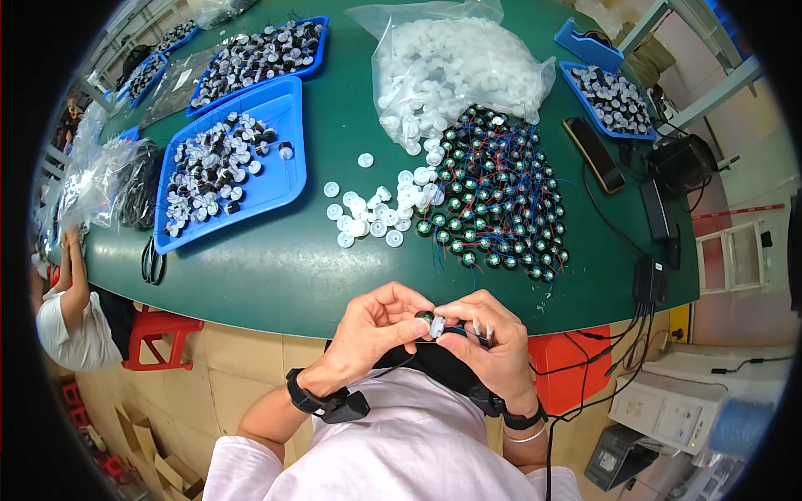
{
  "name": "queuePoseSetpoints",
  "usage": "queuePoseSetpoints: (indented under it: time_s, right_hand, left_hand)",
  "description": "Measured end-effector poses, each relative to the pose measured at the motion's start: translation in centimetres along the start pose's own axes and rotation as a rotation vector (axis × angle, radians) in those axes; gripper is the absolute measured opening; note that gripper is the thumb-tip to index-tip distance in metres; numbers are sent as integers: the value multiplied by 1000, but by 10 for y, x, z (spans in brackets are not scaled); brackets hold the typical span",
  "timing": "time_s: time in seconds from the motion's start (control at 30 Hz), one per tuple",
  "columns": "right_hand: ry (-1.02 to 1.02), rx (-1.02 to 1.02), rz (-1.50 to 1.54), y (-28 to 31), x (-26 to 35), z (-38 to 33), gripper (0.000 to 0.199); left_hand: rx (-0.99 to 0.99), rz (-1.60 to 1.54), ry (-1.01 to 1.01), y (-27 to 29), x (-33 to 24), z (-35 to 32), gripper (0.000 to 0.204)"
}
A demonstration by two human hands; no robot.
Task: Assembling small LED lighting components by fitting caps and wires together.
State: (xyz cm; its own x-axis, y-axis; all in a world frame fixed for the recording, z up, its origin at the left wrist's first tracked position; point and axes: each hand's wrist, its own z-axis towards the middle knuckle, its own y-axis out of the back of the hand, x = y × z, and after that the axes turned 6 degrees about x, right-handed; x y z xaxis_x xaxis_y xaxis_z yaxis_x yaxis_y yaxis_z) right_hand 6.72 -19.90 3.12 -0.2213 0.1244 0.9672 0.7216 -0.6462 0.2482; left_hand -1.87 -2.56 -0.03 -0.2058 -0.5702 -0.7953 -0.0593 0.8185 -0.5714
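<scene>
The left hand (372,330) and the right hand (494,336) meet in front of the torso, just off the near edge of the table (276,267). The left thumb and fingertips are clamped on a dark round part (425,316). The right thumb and fingertips are clamped on a white cap (438,326). Cap and part sit between the two sets of fingertips, close against each other; whether they are joined cannot be told. More pale pieces (479,329) show among the right fingers, partly hidden.

The table top is green. Beyond the hands lie loose caps (359,219) and, to their right, a pile of wired parts (501,200) with red and blue leads. A clear bag (459,67) of white pieces rests behind both. To the left, a blue tray (284,179) contains capped parts (217,167); a phone (593,154) lies at the right.

In the room, a red stool (163,338) stands at the left beside another person (77,330). A red seat (568,367) is at the right, and cardboard boxes (171,472) rest on the tiled floor (238,359)
</scene>
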Motion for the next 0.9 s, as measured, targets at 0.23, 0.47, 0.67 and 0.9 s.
queuePoseSetpoints:
  time_s: [0.23, 0.47, 0.67, 0.9]
  right_hand:
    - [-31, -60, 99, -3, -14, -3, 19]
    - [-191, 18, 461, 0, -28, -4, 17]
    - [-72, 3, 469, -4, -31, -2, 20]
    - [-108, -2, 474, -3, -27, -4, 15]
  left_hand:
    - [-82, -97, 37, -3, 3, -5, 32]
    - [-87, -78, 23, -7, 4, -4, 36]
    - [-22, -89, 150, -6, -5, -5, 32]
    - [-2, -3, 116, -4, -8, -2, 31]
